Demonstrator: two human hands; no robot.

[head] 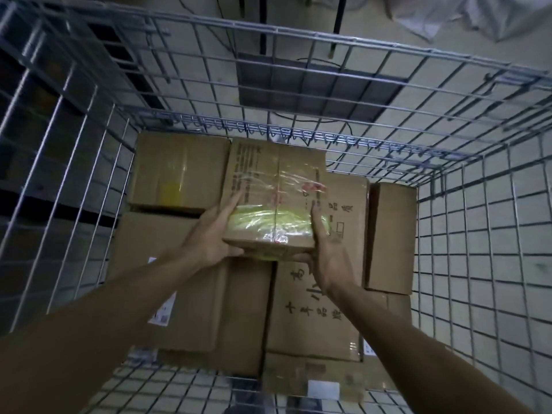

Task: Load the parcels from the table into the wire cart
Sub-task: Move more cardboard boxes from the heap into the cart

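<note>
Two hands carry one taped cardboard parcel [274,186] inside the wire cart [466,222], above the cartons lying on its floor. I cannot tell whether its far end rests on them. The left hand [209,237] lies flat against the parcel's left side, fingers straight and together, thumb along the near lower edge. The right hand [328,252] does the same on the right side, fingers stretched forward and thumb tucked under the near edge, so the parcel is clamped between two palms rather than gripped. It looks like a stiff, square-edged box that should keep its shape under this squeeze, and it is probably not heavy, being borne from one end. The glossy clear tape and the yellow-green band across the top look slippery, so the bare cardboard sides and the underside are the safer places to hold. Below it lie a printed carton [316,312], a large plain carton [185,282], a back-left carton [179,171] and a narrow upright carton [391,237].
</note>
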